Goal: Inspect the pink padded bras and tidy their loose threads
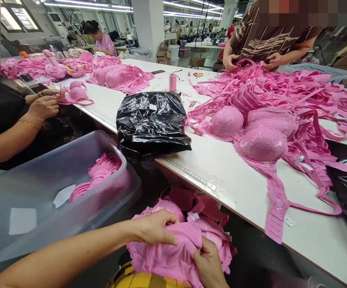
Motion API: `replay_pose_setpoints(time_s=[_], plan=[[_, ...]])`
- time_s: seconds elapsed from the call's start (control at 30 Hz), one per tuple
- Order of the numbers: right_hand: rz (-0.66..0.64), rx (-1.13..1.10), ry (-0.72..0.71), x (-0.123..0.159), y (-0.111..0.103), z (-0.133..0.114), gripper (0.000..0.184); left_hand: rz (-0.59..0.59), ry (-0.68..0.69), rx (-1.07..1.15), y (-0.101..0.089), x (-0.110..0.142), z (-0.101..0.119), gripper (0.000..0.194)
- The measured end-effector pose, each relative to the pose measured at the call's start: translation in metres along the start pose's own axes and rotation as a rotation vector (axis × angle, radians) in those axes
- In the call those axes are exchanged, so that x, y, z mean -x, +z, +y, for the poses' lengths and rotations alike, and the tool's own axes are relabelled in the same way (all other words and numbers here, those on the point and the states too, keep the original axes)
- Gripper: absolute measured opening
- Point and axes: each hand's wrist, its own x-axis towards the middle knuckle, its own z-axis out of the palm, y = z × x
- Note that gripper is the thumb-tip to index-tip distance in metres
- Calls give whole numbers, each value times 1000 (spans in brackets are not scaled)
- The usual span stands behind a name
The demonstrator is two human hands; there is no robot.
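A pink bra (182, 246) is spread over my lap, its smooth fabric side facing up. My left hand (157, 227) grips its upper left part, with the thumb lying across the fabric. My right hand (209, 260) pinches the bra's right edge between thumb and fingers. More pink bras (213, 230) lie bunched beneath and behind it, partly hidden by the held one. Yellow-and-black checked cloth (149, 280) shows below on my lap.
The white table (236, 180) bears heaped pink bras (263, 136), a black plastic bag (152, 120), a pink thread spool (172, 82) and a ruler strip (188, 172). A clear bin (101, 138) with pink cups stands left. Co-workers handle bras at left (43, 106) and across the table (273, 62).
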Motion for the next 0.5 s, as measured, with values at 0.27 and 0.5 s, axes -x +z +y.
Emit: replay_pose_setpoints(time_s=[0.27,0.5], plan=[[126,94,78,18,-13,31,41,-12,-87,-42,14,-2,-11,32],[56,12,232,4,-9,17,21,164,-14,-102,22,-14,-28,13]])
